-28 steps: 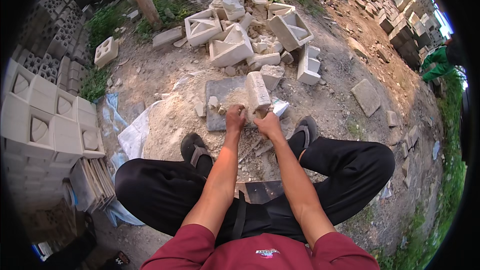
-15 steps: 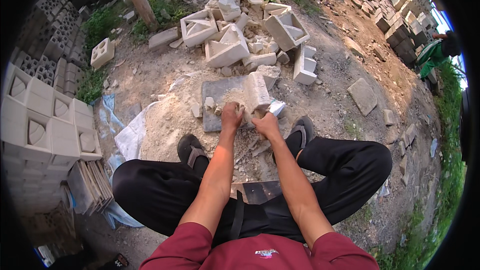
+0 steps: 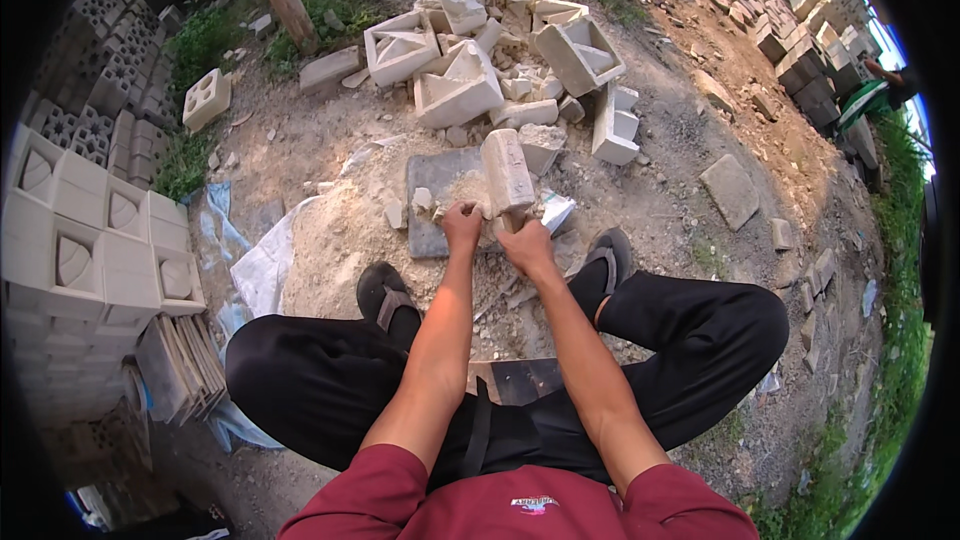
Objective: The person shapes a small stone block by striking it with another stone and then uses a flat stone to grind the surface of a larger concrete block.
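Right hand (image 3: 525, 243) closed around the near end of a pale block (image 3: 507, 170) — left hand (image 3: 462, 227) curled, contents unclear

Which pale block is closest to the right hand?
The long, plain-faced block, its near end right at the right hand; the hollowed blocks lie farther off, in the rubble heap.

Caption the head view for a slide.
Right hand grips a beige oblong blocky tool over a flat grey slab, left hand alongside; broken cream masonry blocks lie heaped beyond.
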Tool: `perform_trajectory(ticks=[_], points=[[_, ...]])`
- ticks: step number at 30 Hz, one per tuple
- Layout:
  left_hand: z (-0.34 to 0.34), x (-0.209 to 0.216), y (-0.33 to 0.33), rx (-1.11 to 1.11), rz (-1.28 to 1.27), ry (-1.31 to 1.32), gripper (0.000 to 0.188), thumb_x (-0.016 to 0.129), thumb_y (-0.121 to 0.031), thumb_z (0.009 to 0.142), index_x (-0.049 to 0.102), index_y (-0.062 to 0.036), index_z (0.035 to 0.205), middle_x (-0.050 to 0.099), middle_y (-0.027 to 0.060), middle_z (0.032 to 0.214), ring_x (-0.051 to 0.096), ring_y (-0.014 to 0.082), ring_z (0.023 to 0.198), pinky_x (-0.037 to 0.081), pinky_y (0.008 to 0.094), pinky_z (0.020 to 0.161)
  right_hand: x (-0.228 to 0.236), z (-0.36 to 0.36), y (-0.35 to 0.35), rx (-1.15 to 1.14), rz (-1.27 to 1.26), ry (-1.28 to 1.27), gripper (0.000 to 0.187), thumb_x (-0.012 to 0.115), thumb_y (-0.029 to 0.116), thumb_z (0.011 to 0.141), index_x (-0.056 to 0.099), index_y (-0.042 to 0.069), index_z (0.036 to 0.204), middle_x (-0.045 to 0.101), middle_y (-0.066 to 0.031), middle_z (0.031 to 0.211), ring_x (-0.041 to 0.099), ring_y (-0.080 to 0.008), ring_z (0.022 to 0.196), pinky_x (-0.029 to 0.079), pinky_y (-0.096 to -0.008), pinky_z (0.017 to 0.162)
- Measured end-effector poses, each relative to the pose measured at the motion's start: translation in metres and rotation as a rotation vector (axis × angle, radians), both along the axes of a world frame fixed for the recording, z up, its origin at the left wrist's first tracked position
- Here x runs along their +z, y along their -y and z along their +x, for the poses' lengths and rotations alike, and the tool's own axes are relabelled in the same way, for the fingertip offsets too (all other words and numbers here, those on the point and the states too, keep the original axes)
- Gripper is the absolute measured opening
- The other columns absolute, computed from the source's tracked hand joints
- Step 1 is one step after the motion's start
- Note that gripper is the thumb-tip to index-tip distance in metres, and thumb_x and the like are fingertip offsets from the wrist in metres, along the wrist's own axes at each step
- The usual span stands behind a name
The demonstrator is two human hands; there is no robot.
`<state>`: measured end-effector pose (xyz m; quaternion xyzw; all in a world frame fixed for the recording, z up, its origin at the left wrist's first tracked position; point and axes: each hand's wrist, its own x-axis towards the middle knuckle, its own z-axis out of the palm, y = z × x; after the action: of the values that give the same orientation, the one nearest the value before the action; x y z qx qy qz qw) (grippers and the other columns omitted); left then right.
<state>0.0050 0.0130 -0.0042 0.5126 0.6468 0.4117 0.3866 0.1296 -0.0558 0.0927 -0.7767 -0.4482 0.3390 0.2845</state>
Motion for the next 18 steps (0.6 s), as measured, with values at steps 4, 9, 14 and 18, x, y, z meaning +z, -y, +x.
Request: perform_trajectory(ticks=[4, 9, 14, 18], points=[[0.001, -0.001, 0.002, 0.002, -0.015, 0.014, 0.023, 0.068, -0.020, 0.080, 0.072, -0.0009, 0.092, 0.072, 0.0104, 0.079, 0.067, 0.0166, 0.071, 0.051, 0.0307, 0.068, -0.003, -0.012, 0.002, -0.049, 0.138, -0.001, 0.051, 0.069, 0.032, 0.068, 0.064, -0.013, 0.092, 0.065, -0.0317, 0.090, 0.064, -0.0427, 0.091, 0.051, -0.0439, 0.079], [0.004, 0.000, 0.002, 0.055, -0.172, -0.031, 0.024, 0.067, -0.023, 0.079, 0.073, -0.0020, 0.090, 0.071, 0.0124, 0.078, 0.068, 0.0196, 0.072, 0.052, 0.0328, 0.069, -0.002, 0.000, 0.001, 0.095, -0.156, 0.114, 0.049, 0.068, 0.030, 0.070, 0.063, -0.013, 0.094, 0.063, -0.0343, 0.095, 0.063, -0.0443, 0.095, 0.051, -0.0451, 0.083], [0.001, -0.011, 0.005, 0.081, -0.128, 0.051, 0.023, 0.067, -0.022, 0.078, 0.073, -0.0048, 0.091, 0.071, 0.0132, 0.080, 0.069, 0.0224, 0.073, 0.052, 0.0338, 0.070, 0.010, -0.011, -0.001, -0.011, 0.040, 0.007, 0.049, 0.069, 0.030, 0.069, 0.062, -0.013, 0.093, 0.063, -0.0341, 0.098, 0.063, -0.0433, 0.096, 0.051, -0.0447, 0.083], [0.009, -0.006, 0.008, 0.088, -0.109, 0.060, 0.023, 0.068, -0.021, 0.077, 0.073, -0.0046, 0.092, 0.072, 0.0132, 0.082, 0.069, 0.0225, 0.074, 0.052, 0.0335, 0.071, 0.001, -0.008, 0.011, 0.038, -0.032, 0.149, 0.050, 0.068, 0.029, 0.070, 0.061, -0.013, 0.097, 0.063, -0.0338, 0.096, 0.063, -0.0436, 0.095, 0.051, -0.0448, 0.083]])
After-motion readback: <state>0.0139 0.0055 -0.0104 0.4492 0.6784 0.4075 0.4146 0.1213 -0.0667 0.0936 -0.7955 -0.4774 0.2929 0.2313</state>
